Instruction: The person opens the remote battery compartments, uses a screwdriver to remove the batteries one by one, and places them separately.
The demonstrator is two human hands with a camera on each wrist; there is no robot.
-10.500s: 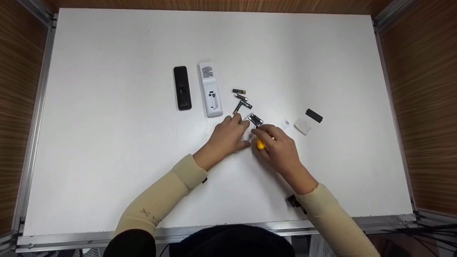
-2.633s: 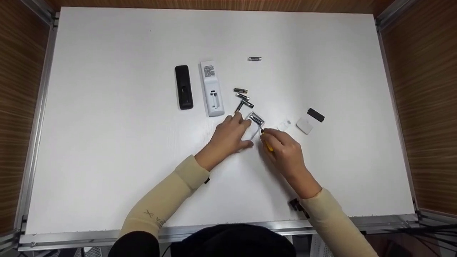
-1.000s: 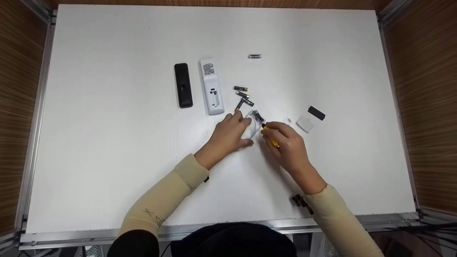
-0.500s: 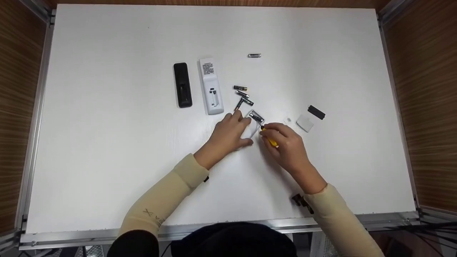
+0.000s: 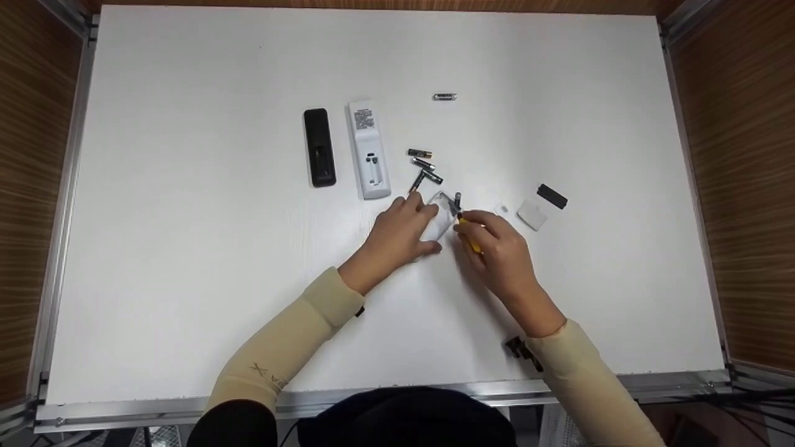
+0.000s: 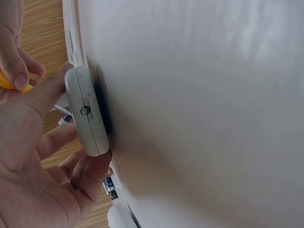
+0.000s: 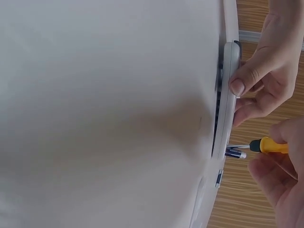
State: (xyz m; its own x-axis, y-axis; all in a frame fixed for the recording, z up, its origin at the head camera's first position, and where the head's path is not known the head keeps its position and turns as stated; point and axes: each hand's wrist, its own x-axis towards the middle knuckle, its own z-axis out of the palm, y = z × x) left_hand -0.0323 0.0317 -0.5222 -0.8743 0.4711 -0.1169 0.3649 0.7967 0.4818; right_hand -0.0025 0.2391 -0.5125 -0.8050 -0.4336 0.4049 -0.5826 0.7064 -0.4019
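A small white remote [image 5: 438, 222] is held on the white table [image 5: 186, 248] by the left hand [image 5: 397, 234], with thumb and fingers curled round its edges; in the left wrist view the remote [image 6: 85, 111] is seen clamped between thumb and fingertips. A yellow-handled screwdriver [image 5: 472, 244] is gripped by the right hand [image 5: 500, 251], fingers closed round the handle. The two hands lie close together, almost touching over the small white remote.

In the right wrist view the metal shaft of the screwdriver [image 7: 263, 145] is seen pointing at the far end of the remote [image 7: 225, 102], where a battery [image 7: 235, 153] sticks out of the open compartment. In the head view the same battery [image 5: 458, 200] stands tilted up at the far end of the small white remote.

Relative to the small white remote: a cluster of loose batteries [image 5: 423, 169] lies just beyond it; a long white remote [image 5: 369, 150], back side up, lies beyond and to the left; a black remote [image 5: 319, 147] lies left of that again. A single battery [image 5: 445, 97] lies well beyond, apart from the rest. To the right lie a white cover [image 5: 532, 215] and a black cover [image 5: 552, 196], near each other.
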